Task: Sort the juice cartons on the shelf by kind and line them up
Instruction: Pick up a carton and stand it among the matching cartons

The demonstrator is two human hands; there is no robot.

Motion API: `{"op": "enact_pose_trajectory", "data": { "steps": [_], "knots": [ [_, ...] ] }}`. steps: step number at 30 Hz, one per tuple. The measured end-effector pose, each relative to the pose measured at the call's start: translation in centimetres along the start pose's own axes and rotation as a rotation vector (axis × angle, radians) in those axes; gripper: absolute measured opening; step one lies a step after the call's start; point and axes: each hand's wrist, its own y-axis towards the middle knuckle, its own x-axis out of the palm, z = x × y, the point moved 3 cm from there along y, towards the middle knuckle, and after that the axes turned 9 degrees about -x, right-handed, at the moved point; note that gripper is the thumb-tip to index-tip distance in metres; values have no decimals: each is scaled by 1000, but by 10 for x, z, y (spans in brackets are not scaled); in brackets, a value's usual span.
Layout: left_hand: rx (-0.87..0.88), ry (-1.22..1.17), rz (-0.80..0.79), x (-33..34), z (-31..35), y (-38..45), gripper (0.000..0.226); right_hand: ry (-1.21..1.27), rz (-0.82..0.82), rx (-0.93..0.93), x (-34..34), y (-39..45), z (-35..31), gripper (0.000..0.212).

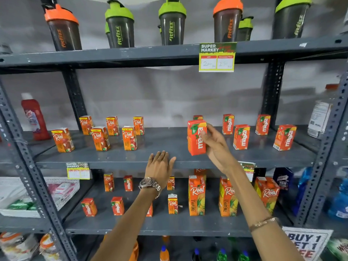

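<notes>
On the middle shelf (169, 161) we see six small Real cartons (98, 138) standing at the left. Our left hand (160, 166) lies flat and empty on the shelf edge. Our right hand (214, 144) grips an upright Maaza carton (196, 140); four more Maaza cartons (242, 137) stand to its right.

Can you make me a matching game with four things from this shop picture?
Things:
1. Maaza carton
2. left hand
3. price tag
4. red bottle

Places:
A. flat on the middle shelf's front edge
B. hanging from the top shelf's edge
C. held in the right hand
D. far left, on the neighbouring shelf

Pairs: 1-C, 2-A, 3-B, 4-D
</notes>
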Motion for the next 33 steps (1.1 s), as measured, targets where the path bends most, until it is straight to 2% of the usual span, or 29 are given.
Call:
{"op": "enact_pose_trajectory", "data": {
  "steps": [2,5,11,21,24,26,28,30,33],
  "knots": [
    [1,-5,11,3,1,2,59,-59,56,16,-22,11,15,60],
    [3,-7,42,8,-1,3,59,-135,122,44,-51,29,37,53],
    [15,-27,93,13,-4,4,78,-219,158,90,-84,58,64,44],
    [37,-33,118,16,-5,5,73,-308,125,137,-92,74,78,56],
    [49,-36,115,16,-6,3,74,-415,144,157,-95,72,79,63],
    [67,-36,107,17,-7,3,72,-552,213,155,-94,67,77,70],
    [83,-39,118,16,-9,2,69,-766,324,49,-84,54,72,67],
    [74,-86,184,15,-13,-6,63,-936,419,-135,-65,35,68,56],
    [7,-229,326,8,-34,-20,48,-969,474,-307,-27,14,75,39]
  ]
}}
